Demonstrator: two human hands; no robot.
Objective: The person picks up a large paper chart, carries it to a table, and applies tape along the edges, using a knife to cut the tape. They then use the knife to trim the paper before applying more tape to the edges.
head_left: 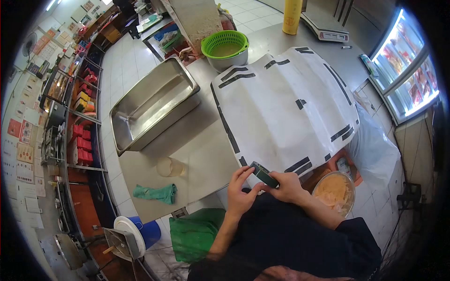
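Close to my body, at the table's near edge, my left hand (241,189) and my right hand (286,186) both hold a small dark green roll (265,174), which looks like tape. The left fingers pinch its left side and the right fingers grip its right end. Just beyond them a large white sheet (276,112) with strips of black tape covers part of the steel table (206,164). A deep metal pan (154,105), a clear cup (169,167) and a folded green cloth (155,193) are on the table to the left.
A green colander in a bowl (225,47) stands past the sheet, with a yellow container (291,18) and a scale (324,27) farther right. A bowl of orange-beige food (333,191) is near my right forearm. A green bin (194,234) stands below the table.
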